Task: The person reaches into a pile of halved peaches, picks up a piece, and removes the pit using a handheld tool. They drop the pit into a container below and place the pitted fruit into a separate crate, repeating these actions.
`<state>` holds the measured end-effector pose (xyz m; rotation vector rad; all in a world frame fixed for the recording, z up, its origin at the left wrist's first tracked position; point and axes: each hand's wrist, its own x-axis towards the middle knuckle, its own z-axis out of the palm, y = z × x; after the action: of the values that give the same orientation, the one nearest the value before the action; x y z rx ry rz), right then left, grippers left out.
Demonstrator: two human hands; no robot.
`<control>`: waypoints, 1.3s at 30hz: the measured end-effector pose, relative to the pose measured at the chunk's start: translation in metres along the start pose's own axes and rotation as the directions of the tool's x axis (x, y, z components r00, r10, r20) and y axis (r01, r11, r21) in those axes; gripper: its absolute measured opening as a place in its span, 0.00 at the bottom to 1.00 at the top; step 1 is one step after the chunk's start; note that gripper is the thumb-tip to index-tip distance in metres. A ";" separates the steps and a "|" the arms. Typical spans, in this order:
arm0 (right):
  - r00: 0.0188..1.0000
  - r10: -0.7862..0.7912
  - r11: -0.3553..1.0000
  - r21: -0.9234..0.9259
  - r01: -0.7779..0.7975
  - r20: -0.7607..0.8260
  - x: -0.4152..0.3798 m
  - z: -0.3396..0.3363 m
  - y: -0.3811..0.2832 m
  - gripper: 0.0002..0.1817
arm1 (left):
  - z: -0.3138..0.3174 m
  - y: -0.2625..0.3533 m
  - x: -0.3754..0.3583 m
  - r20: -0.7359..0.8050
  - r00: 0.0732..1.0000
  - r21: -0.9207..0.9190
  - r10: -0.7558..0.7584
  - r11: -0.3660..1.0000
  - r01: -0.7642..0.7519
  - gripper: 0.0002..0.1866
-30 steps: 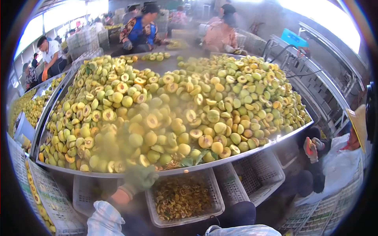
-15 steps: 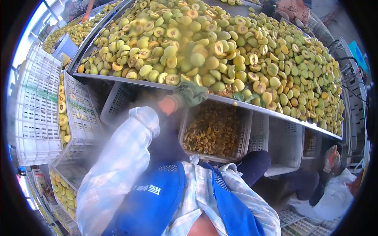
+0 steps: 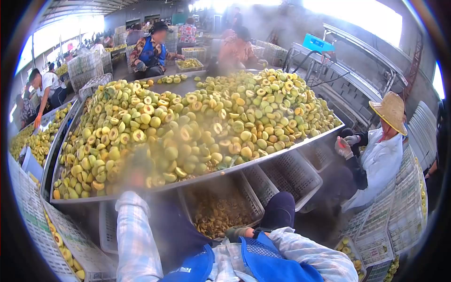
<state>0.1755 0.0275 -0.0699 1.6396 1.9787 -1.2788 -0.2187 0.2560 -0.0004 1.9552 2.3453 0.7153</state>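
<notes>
A large heap of yellow-green fruit (image 3: 197, 122), much of it cut in half like apricots, covers a metal-edged table (image 3: 277, 151). My left hand (image 3: 137, 170) reaches over the table's near edge to the fruit; it is smeared by motion and haze, so its fingers do not show. Low in front of my lap, my right hand (image 3: 238, 232), in a greenish glove, is by the near rim of a crate (image 3: 256, 207) holding brownish fruit pieces (image 3: 218, 211). The right fingers are mostly hidden, and I cannot make out anything in them.
Plastic crates (image 3: 293, 174) stand under the table's front edge. Stacked crates (image 3: 77, 239) flank me at left. A person in a straw hat (image 3: 389, 113) sits at right; other people work across the table. A blue device (image 3: 318, 43) stands behind.
My view has lifted and shows more of the room. My left hand has moved from the table's edge onto the fruit heap. My right hand now shows by the crate.
</notes>
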 end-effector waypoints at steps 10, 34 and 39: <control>0.958 -0.193 0.396 0.877 0.272 -0.210 0.014 -0.041 -0.041 0.09 | -0.003 0.005 -0.005 0.148 0.989 -0.894 -0.010 0.426 0.138 0.25; 0.901 -0.137 0.443 0.788 0.427 -0.411 -0.052 -0.104 -0.088 0.19 | -0.029 0.180 -0.184 0.393 0.918 -0.871 0.053 -0.299 0.390 0.30; 0.892 -0.305 0.318 0.847 0.427 -0.335 -0.041 -0.082 -0.080 0.18 | -0.021 0.184 -0.186 0.300 0.940 -0.928 0.160 -0.179 0.326 0.30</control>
<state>0.1435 0.0651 0.0409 1.6297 1.8278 -2.9350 -0.0122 0.0971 0.0299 0.8558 0.7635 1.4163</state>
